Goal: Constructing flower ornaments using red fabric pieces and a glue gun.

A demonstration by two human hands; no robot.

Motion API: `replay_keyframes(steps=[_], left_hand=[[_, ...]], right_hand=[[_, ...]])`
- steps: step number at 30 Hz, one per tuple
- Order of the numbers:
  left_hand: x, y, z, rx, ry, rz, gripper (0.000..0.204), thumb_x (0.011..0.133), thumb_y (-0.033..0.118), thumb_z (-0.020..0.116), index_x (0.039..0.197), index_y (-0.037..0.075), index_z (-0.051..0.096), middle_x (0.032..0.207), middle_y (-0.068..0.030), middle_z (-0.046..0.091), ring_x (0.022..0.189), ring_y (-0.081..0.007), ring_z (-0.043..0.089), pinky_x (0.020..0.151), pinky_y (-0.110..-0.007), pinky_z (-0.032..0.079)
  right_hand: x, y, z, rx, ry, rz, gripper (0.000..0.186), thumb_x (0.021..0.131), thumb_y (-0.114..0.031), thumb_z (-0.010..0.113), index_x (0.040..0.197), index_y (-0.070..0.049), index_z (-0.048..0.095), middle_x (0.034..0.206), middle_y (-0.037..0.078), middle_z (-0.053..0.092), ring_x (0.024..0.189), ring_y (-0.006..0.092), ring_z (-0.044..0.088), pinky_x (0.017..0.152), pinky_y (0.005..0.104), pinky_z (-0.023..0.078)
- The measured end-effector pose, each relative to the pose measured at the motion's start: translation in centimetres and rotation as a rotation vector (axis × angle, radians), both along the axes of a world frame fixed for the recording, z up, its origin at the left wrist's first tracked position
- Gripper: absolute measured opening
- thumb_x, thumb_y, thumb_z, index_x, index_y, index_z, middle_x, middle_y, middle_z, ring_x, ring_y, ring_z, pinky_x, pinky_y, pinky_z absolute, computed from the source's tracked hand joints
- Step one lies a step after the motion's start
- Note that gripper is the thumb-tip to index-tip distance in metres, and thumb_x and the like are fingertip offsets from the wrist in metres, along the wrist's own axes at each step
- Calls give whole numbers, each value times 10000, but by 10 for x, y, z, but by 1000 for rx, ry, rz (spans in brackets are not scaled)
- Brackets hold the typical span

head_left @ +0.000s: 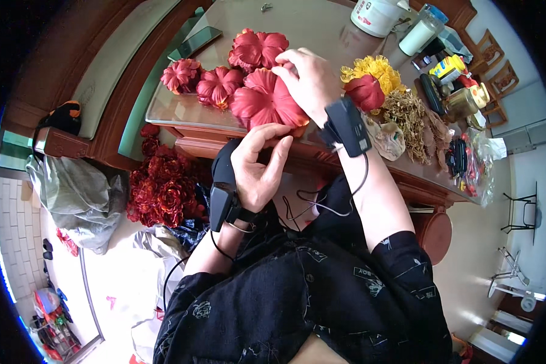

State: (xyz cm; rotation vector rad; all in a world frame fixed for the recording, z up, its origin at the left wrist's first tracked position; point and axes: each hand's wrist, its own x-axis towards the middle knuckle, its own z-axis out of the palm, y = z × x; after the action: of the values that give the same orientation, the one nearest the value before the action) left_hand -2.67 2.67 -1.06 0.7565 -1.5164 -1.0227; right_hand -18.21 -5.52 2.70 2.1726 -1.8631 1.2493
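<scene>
A large red artificial flower (264, 100) lies face up at the near edge of the table. My left hand (256, 167) is beside its near edge, fingers bent and thumb apart, with nothing visible between them. At its far right side is my right hand (309, 79), index finger and thumb slightly apart by the petals; whether they touch is unclear. Three more red flowers lie close by: one behind (258, 50), one to the left (219, 86) and one farther left (181, 76). Dark bands with cabled boxes are on both wrists.
On the table's right are yellow flowers (375, 71), a loose red bloom (365, 93), dried brown stems (404, 115), jars and a white bucket (376, 15). A phone (195, 42) lies back left. Dark red flowers (164, 188) are bunched below left. Cables hang from my wrists.
</scene>
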Motion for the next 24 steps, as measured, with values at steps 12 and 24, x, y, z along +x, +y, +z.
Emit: replay_keyframes(steps=[12,24], left_hand=[[36,-12,-13,123,77,73,107,873,28,625,968,-18,646,852,-49,640,770,-84,584,724,-218,469],[24,-136,-9,-81,-52,191,155,836,95,644,935,-22,673,789,-93,687,705,-104,612,675,-247,485]], right_hand=[[35,-100,2,387,516,-16,278,773,-304,691,820,-30,668,877,186,657,844,350,647,765,431,523],[9,-106,-20,190,90,23,173,746,-231,711,762,-59,692,641,109,648,604,249,635,593,342,498]])
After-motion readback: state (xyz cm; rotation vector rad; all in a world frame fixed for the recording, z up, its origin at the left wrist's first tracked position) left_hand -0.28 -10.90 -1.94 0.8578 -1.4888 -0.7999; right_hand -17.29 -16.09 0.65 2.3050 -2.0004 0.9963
